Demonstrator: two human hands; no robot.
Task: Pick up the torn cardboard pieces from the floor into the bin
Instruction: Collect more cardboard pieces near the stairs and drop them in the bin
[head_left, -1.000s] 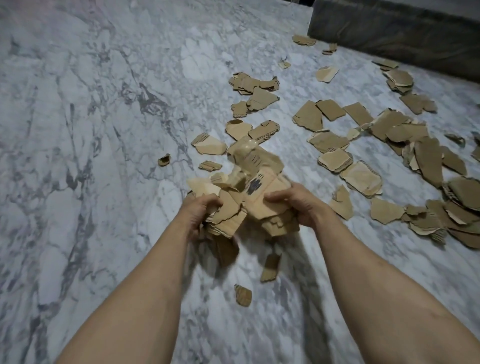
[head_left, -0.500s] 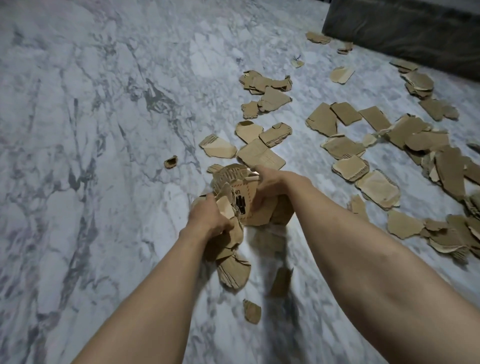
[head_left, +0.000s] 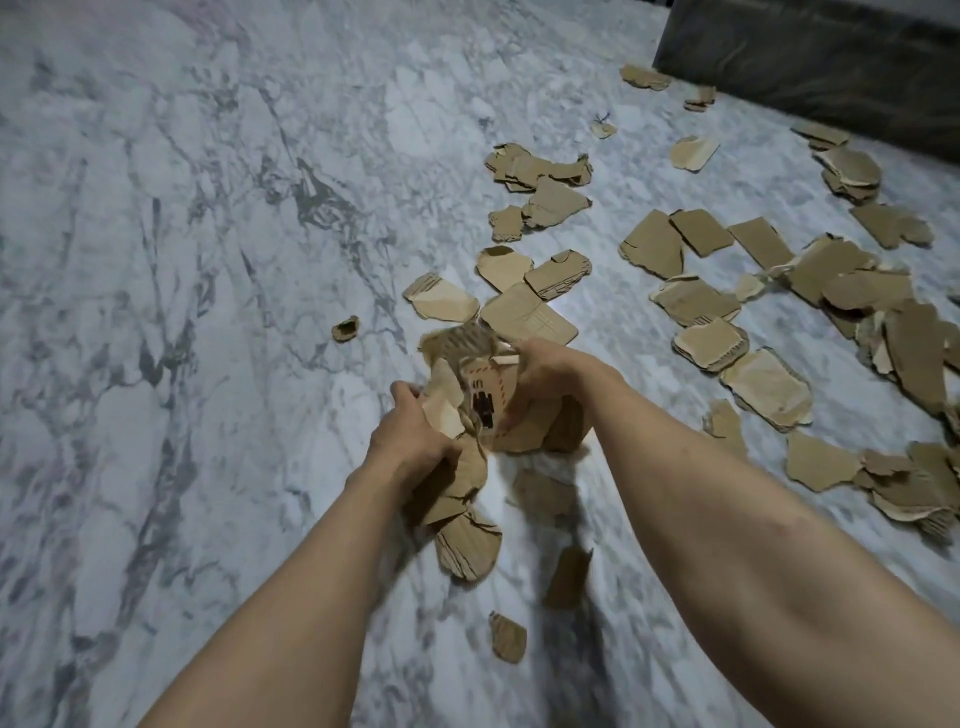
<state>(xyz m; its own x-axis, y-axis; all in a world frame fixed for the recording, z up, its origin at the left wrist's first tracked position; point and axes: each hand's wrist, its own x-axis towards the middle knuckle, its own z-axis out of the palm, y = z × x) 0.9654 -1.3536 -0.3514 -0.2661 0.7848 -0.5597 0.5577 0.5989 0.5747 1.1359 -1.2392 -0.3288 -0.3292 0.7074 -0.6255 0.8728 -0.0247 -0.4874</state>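
Note:
A bundle of torn brown cardboard pieces (head_left: 480, 400) is clamped between my two hands above the marble floor (head_left: 182, 312). My left hand (head_left: 410, 436) grips its left side with curled fingers. My right hand (head_left: 540, 371) holds its right side, fingers wrapped over a piece printed with red dashes and a black mark. Below the bundle, loose pieces (head_left: 467, 551) hang or lie near the floor. Several more torn pieces (head_left: 696, 301) are scattered to the right and ahead. No bin is in view.
A dark fabric-covered block (head_left: 810, 62), perhaps furniture, stands at the top right with pieces along its base. Small scraps lie alone at the left (head_left: 345, 328) and close to me (head_left: 508, 636). Bare marble stretches to the left.
Both hands have pressed the bundle tighter and lifted it slightly forward. The pile looks more compact, and a few pieces have dropped beneath it.

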